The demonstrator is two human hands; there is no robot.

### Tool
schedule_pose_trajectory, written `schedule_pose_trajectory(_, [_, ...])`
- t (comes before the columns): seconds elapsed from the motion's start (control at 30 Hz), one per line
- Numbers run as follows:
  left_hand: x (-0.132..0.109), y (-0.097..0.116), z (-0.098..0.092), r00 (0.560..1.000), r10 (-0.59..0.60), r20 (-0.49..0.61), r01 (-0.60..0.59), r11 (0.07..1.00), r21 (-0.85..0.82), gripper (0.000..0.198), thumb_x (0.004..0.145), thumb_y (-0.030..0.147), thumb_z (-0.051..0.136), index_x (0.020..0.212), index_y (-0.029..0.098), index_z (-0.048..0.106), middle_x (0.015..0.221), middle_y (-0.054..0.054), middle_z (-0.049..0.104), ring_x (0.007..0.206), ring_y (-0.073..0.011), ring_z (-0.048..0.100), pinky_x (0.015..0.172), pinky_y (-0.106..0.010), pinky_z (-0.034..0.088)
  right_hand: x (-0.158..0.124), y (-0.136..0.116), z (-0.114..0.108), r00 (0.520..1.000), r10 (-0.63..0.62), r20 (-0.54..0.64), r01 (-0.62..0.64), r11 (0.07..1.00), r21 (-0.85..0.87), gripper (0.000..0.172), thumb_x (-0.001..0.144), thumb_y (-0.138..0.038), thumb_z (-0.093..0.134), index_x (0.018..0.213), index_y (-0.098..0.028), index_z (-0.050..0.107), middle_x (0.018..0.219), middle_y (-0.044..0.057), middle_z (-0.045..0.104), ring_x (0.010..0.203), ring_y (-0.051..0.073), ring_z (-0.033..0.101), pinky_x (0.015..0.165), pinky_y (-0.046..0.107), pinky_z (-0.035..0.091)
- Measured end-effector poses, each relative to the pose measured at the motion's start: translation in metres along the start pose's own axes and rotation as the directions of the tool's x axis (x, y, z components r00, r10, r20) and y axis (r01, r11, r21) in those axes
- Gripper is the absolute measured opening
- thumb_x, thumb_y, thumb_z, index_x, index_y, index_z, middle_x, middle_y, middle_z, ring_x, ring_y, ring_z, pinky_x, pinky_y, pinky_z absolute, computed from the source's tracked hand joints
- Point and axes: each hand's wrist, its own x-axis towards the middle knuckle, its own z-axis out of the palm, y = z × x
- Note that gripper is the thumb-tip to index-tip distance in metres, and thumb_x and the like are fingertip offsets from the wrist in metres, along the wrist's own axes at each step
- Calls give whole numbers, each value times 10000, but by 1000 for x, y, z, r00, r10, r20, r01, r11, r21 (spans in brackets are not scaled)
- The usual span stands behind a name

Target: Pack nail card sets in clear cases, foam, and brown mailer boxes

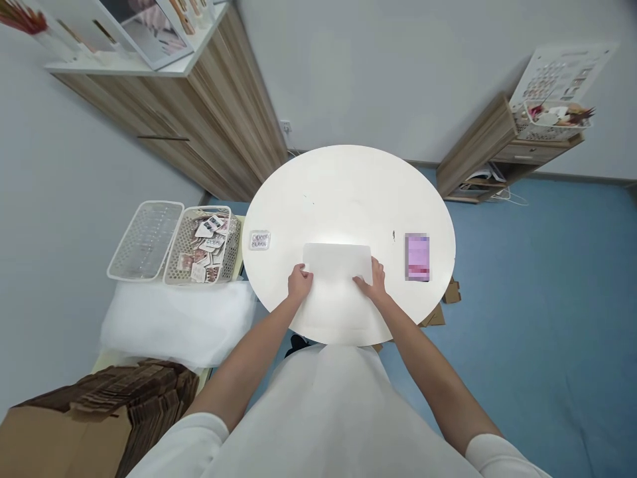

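A white, slightly see-through sheet, like packing foam, lies in front of me on the round white table. At its left edge, my left hand is closed with the thumb on top, gripping the sheet. On the opposite side my right hand holds the right edge, thumb over the surface and fingers along the outside. Farther left lies a small transparent case with rows of small pieces in it. A blurred pink-purple rectangular item lies to the right of my right hand.
Left of the table stand a white basket full of small packets and another white basket. A stack of white sheets and folded cardboard lie nearer me. Wooden cabinets stand by the wall.
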Motion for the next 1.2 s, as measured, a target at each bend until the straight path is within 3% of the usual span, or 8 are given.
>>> schedule_pose_trajectory(0.13, [2, 6, 3, 996, 77, -47, -70, 988, 137, 440, 732, 220, 519, 1158, 158, 432, 859, -61, 603, 824, -203, 568, 748, -319, 423, 6, -3, 3, 999, 32, 5, -30, 983, -182, 586, 704, -299, 582, 1244, -184, 383, 1422, 142, 153, 1251, 353, 199, 954, 532, 210])
schedule_pose_trajectory(0.27, [-5, 2, 2, 954, 270, -129, -219, 923, 316, 410, 753, 258, 495, 1145, 154, 438, 1026, -102, 551, 963, -227, 523, 819, -353, 405, 5, -6, 0, 989, -129, 68, 144, 938, -316, 414, 798, -255, 459, 1205, -186, 432, 1396, 140, 270, 1251, 302, 256, 960, 493, 218])
schedule_pose_trajectory(0.33, [-13, -4, 0, 922, 383, -57, -326, 848, 418, 395, 758, 315, 502, 1124, 168, 463, 1096, -117, 531, 1054, -251, 477, 883, -382, 365, 9, -7, -3, 967, -218, 130, 250, 906, -342, 382, 823, -247, 408, 1197, -179, 443, 1373, 132, 327, 1251, 267, 283, 971, 448, 231])
schedule_pose_trajectory(0.43, [-24, -11, -4, 857, 485, 173, -497, 691, 525, 483, 728, 417, 542, 1153, 201, 465, 1259, -122, 455, 1196, -293, 360, 964, -435, 269, 20, -3, -7, 936, -284, 210, 345, 862, -372, 445, 818, -292, 422, 1235, -137, 406, 1384, 141, 315, 1288, 255, 235, 999, 415, 214])
schedule_pose_trajectory(0.53, [-29, -12, -6, 819, 484, 308, -564, 586, 581, 574, 732, 454, 524, 1236, 206, 405, 1369, -118, 345, 1282, -312, 227, 993, -479, 190, 26, 6, -9, 940, -254, 227, 330, 846, -419, 527, 808, -357, 442, 1268, -110, 365, 1396, 159, 288, 1309, 281, 181, 1025, 459, 143])
schedule_pose_trajectory(0.67, [-26, -6, -4, 813, 459, 357, -574, 535, 620, 602, 764, 452, 475, 1291, 189, 350, 1409, -116, 280, 1317, -306, 136, 1002, -493, 156, 24, 20, -10, 958, -207, 196, 275, 856, -439, 542, 834, -390, 386, 1303, -128, 315, 1401, 146, 286, 1305, 287, 191, 1024, 506, 91])
schedule_pose_trajectory(1.2, [-24, -8, -1, 810, 449, 376, -581, 537, 611, 654, 786, 509, 419, 1333, 177, 285, 1438, -132, 196, 1332, -296, 72, 1009, -502, 129, 10, 17, -7, 988, -97, 121, 141, 884, -446, 496, 874, -323, 237, 1344, -162, 242, 1444, 122, 180, 1328, 241, 125, 1015, 471, 147])
